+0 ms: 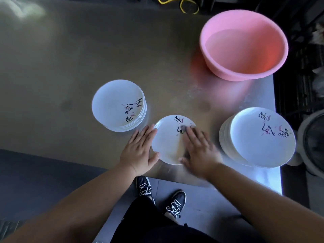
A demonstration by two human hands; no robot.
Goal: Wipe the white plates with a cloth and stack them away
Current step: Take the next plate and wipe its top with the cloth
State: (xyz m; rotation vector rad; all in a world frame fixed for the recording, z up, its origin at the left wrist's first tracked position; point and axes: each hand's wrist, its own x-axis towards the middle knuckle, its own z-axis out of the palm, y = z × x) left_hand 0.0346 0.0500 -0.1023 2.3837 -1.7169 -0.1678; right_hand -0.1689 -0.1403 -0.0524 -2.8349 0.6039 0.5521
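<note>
A single white plate point(166, 142) with black brush lettering lies on the metal table point(70, 71) near its front edge. My left hand point(138, 151) lies flat against the plate's left rim, fingers straight. My right hand point(199, 151) presses flat on the plate's right half, and a bit of grey cloth point(184, 128) shows beyond its fingertips; the hand is blurred. A stack of the same plates point(115, 102) stands to the left, and a taller stack point(259, 139) stands at the right.
A pink plastic basin point(243, 44) stands at the back right of the table. A grey round container point(312, 142) stands off the table's right edge. Yellow cable point(184, 4) lies beyond the far edge. My shoes point(161, 197) are below the front edge.
</note>
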